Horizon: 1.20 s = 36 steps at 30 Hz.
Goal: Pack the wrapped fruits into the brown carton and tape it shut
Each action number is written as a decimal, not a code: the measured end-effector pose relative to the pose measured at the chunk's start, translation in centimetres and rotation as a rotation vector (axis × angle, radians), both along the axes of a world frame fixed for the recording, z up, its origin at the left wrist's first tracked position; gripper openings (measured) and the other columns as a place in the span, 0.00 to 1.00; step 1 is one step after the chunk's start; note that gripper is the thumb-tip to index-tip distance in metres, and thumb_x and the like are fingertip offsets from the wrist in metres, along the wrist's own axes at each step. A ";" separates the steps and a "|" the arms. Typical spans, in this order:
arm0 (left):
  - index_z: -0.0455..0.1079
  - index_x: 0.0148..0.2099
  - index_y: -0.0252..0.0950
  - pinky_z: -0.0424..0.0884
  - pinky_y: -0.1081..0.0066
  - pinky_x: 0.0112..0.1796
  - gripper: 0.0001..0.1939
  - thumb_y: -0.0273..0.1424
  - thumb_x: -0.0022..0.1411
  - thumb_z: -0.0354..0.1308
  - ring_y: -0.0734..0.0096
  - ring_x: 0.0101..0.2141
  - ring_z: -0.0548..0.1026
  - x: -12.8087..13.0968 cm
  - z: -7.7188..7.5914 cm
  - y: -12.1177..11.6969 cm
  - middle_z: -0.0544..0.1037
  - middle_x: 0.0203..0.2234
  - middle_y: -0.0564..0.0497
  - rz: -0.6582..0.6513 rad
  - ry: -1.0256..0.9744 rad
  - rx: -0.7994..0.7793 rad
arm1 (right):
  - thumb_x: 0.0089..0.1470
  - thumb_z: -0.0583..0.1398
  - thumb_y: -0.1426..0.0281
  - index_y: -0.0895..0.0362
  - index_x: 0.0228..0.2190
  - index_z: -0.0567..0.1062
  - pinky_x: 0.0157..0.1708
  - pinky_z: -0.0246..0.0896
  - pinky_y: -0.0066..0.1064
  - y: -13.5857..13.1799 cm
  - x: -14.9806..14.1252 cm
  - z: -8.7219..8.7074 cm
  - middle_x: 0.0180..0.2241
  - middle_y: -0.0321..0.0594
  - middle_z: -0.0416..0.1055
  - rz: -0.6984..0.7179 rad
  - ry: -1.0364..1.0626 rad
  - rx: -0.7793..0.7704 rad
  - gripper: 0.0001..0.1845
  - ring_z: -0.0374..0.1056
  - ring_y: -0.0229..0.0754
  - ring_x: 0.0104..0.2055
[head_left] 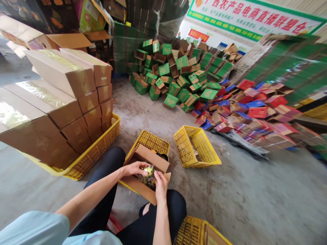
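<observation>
An open cardboard box (150, 158) with raised flaps sits between my knees, on a yellow plastic crate (149, 137). Inside its mouth is a clear plastic bag (149, 182) with dark contents and a yellow-green patch near the top. My left hand (135, 169) grips the bag's upper left, fingers curled over it. On the opposite side my right hand (160, 182) pinches the bag's edge between thumb and fingers. Exactly what the bag contains is too blurred to tell. A black and orange object (160, 154) lies on the crate just behind the box, partly hidden by a flap.
Taped cardboard boxes (58, 98) stand stacked in a long yellow crate (102, 146) at left. Another yellow crate (196, 146) lies ahead right, and one more (196, 231) beside my right knee. Piles of green boxes (170, 69) and red-blue boxes (257, 112) cover the floor beyond.
</observation>
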<state>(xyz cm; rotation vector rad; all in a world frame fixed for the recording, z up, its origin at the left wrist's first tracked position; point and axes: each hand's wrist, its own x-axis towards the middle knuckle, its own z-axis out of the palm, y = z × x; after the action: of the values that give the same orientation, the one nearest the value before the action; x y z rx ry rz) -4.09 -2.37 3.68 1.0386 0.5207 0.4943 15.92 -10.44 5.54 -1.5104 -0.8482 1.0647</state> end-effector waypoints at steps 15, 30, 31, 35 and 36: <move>0.78 0.56 0.33 0.70 0.69 0.43 0.36 0.45 0.49 0.77 0.62 0.40 0.79 0.0 -0.4 0.4 0.82 0.43 0.44 0.060 0.087 0.056 | 0.44 0.72 0.50 0.52 0.30 0.82 0.38 0.70 0.38 0.1 0.6 -1.3 0.29 0.39 0.79 -0.057 0.118 -0.042 0.19 0.73 0.48 0.33; 0.81 0.48 0.31 0.74 0.68 0.42 0.32 0.52 0.50 0.75 0.66 0.36 0.79 -0.2 0.1 0.4 0.82 0.36 0.45 0.193 0.071 -0.058 | 0.43 0.74 0.53 0.52 0.33 0.80 0.40 0.74 0.36 0.4 0.5 -1.5 0.35 0.38 0.80 -0.100 0.242 0.005 0.20 0.76 0.47 0.38; 0.81 0.47 0.31 0.74 0.68 0.41 0.32 0.52 0.49 0.75 0.66 0.35 0.78 -0.2 0.0 0.5 0.82 0.35 0.46 0.201 0.073 -0.053 | 0.43 0.74 0.53 0.52 0.34 0.81 0.41 0.74 0.37 0.4 0.4 -1.4 0.37 0.39 0.81 -0.094 0.246 0.004 0.20 0.77 0.47 0.39; 0.81 0.44 0.30 0.73 0.68 0.41 0.31 0.51 0.49 0.76 0.66 0.34 0.78 -0.2 0.0 0.5 0.82 0.34 0.46 0.213 0.088 -0.037 | 0.45 0.73 0.53 0.51 0.40 0.82 0.43 0.74 0.37 0.1 0.3 -0.9 0.43 0.41 0.82 -0.058 0.236 0.003 0.23 0.77 0.50 0.44; 0.81 0.43 0.30 0.74 0.68 0.41 0.30 0.50 0.49 0.76 0.66 0.34 0.78 -0.2 0.0 0.5 0.81 0.34 0.46 0.209 0.095 -0.033 | 0.46 0.72 0.52 0.52 0.40 0.82 0.43 0.73 0.37 0.0 0.3 -0.8 0.43 0.42 0.82 -0.058 0.219 0.001 0.23 0.77 0.50 0.44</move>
<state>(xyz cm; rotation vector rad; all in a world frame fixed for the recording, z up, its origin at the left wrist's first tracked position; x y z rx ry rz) -4.31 -1.83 3.67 0.9845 0.7238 0.6212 16.19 -10.41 4.74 -1.3793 -0.6482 1.1621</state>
